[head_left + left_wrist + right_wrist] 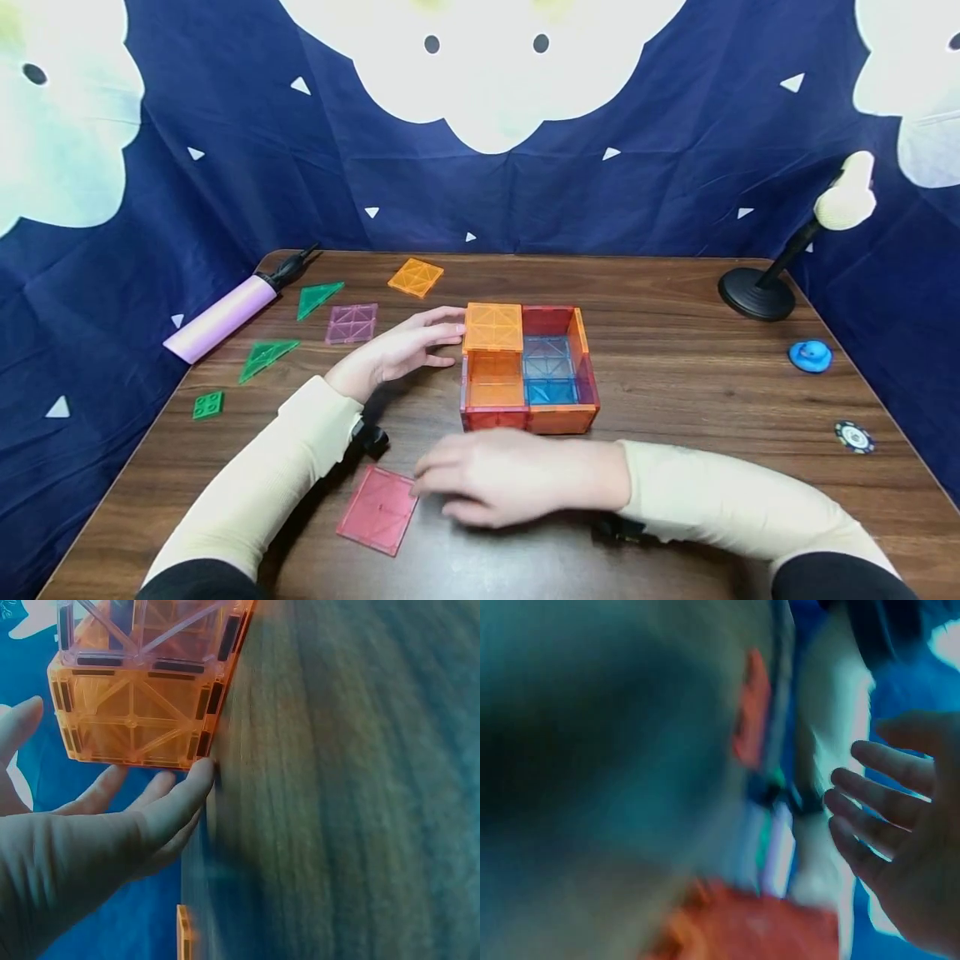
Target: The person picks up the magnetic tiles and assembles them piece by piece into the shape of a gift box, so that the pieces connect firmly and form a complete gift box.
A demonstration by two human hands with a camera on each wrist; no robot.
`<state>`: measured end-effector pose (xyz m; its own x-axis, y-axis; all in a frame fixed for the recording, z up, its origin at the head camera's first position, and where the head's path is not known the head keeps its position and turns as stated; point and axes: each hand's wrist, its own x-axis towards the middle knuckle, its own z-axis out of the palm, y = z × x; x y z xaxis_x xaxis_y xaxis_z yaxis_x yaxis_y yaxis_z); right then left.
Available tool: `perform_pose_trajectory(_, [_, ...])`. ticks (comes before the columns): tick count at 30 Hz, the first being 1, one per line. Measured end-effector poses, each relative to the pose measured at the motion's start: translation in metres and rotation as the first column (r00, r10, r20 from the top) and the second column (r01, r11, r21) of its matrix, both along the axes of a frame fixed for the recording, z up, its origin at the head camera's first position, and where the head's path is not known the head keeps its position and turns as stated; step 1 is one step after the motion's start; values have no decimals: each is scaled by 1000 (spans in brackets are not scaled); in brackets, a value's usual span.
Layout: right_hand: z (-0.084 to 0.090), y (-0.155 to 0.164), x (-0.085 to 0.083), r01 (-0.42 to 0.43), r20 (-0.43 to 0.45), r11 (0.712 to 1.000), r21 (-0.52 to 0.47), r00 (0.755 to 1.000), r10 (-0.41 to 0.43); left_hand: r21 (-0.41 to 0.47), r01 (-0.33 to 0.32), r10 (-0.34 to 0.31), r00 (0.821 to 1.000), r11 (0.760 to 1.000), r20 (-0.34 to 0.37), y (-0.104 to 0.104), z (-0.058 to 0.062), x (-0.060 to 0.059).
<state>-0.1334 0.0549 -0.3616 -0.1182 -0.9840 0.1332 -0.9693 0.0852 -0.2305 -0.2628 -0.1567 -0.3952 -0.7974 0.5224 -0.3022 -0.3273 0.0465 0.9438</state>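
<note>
A low box of see-through magnetic tiles [562,419] stands mid-table, with red, orange and purplish walls and orange and blue tiles at its bottom. One orange square tile [492,327] lies flat over its back left corner. My left hand [408,343] reaches to the box's left side, fingers spread and extended; in the left wrist view the fingertips [201,771] are at the edge of an orange panel [131,720]. My right hand [487,475], blurred, hovers in front of the box with loose fingers and holds nothing. Beside its fingertips lies a larger red square tile [378,510].
Left of the box lie a purple tile [352,323], an orange tile [416,277], green triangles [318,298], a green block [207,405] and a lilac folded umbrella [221,319]. On the right are a black-based stand [757,294], a blue duck [811,356] and a poker chip [854,437].
</note>
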Motion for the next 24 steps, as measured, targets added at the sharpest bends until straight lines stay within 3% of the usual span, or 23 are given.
perform_pose_trajectory(5, [-29,-19,22,-51,-126,982,184,989,75,-11,5,-5,1000,1000,-1,0,-1,-1])
perform_pose_trajectory(9, [-37,-27,30,-45,-201,966,256,975,98,-28,-2,1,1000,1000,-11,-1,-2,0])
perform_pose_trajectory(14, [-38,-23,28,-44,-206,971,236,974,94,-45,-9,9,1000,999,-12,3,-3,-1])
perform_pose_trajectory(18, [-38,-3,25,-46,-161,983,178,984,75,-45,-15,15,1000,999,7,7,-4,-1])
perform_pose_trajectory(24, [-36,32,24,36,-82,993,112,996,-26,-11,-34,33,999,999,-10,11,-6,1])
